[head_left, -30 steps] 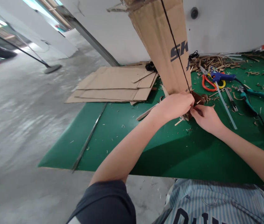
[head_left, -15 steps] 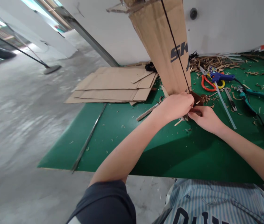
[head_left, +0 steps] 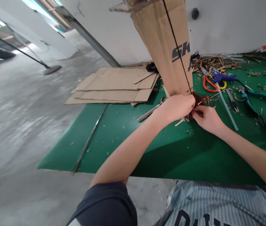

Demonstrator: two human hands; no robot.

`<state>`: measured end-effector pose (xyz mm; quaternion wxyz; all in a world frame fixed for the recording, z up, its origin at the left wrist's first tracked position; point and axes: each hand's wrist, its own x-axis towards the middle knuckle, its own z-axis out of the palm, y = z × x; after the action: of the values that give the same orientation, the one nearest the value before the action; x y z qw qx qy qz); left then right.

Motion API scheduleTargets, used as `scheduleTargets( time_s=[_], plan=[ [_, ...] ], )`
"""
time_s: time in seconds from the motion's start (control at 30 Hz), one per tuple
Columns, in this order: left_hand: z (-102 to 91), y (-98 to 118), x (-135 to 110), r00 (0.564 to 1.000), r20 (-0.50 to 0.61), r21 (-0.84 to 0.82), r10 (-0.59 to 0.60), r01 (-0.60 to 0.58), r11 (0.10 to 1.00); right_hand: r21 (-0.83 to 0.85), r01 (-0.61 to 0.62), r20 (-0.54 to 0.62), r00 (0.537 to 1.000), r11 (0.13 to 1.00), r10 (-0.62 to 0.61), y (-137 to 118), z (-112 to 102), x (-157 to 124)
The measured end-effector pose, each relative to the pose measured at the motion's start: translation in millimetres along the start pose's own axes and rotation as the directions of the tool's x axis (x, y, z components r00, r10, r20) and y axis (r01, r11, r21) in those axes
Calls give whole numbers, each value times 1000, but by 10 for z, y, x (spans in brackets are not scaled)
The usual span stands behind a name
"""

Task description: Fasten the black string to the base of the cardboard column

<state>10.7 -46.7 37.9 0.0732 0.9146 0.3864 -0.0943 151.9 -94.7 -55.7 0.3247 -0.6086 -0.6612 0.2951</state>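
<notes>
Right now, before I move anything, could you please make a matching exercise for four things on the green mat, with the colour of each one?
Column 1:
1. Glue gun
2. Scissors
3. Pliers
4. Flat cardboard sheets

Column 2:
A. Teal handles
B. Tan
C. Blue body
D. Orange-red handles

Right pairs: 1-C; 2-D; 3-A; 4-B
</notes>
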Motion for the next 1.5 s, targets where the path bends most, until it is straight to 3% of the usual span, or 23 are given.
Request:
scheduleTargets(
  time_s=[0.13,0.3,0.7,1.03,1.33,1.5],
  plan=[
    [6,-1,5,1000,2,14,-11,11,1000,40,-40,39,999,998,38,-37,-12,-1],
    [0,11,-8,1000,19,39,-4,3,999,-1,12,44,999,1000,-12,33,9,23],
    [-26,-1,-51,1000,3,119,-6,6,993,-190,108,-53,991,976,-120,53,55,-23],
    [18,-63,38,996,84,31,33,-35,999,-589,128,-53,979,798,-196,36,35,14],
    [53,-112,59,989,112,-28,100,-98,995,-688,170,-47,960,705,-277,-4,-47,21],
    [24,-89,51,986,125,-7,107,-107,994,-720,265,-33,910,641,-412,-5,-80,17]
  ],
)
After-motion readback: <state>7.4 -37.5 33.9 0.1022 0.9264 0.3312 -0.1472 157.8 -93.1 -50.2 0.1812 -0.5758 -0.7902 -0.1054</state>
